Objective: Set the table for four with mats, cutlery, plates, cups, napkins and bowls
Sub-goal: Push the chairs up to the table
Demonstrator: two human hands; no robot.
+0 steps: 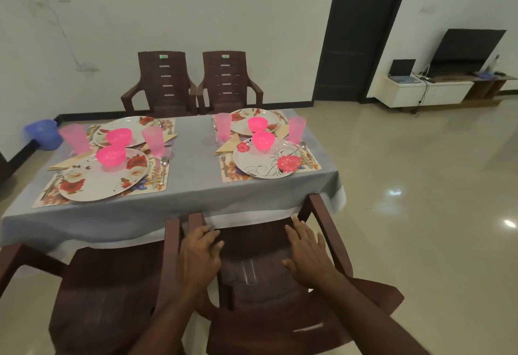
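Nearest, both hands reach over the brown plastic chair [280, 284] at the table's near edge: the left hand [200, 254] curls loosely at its left armrest, though whether it grips is unclear, and the right hand [307, 254] hangs flat above the seat with fingers straight and apart, holding nothing. Beyond, on the grey tablecloth [193, 183], four floral mats carry floral plates [269, 160], pink bowls [110, 155], pink cups [153, 140], folded napkins [228, 143] and cutlery [161, 167]. Farthest, two brown chairs [193, 83] stand against the wall.
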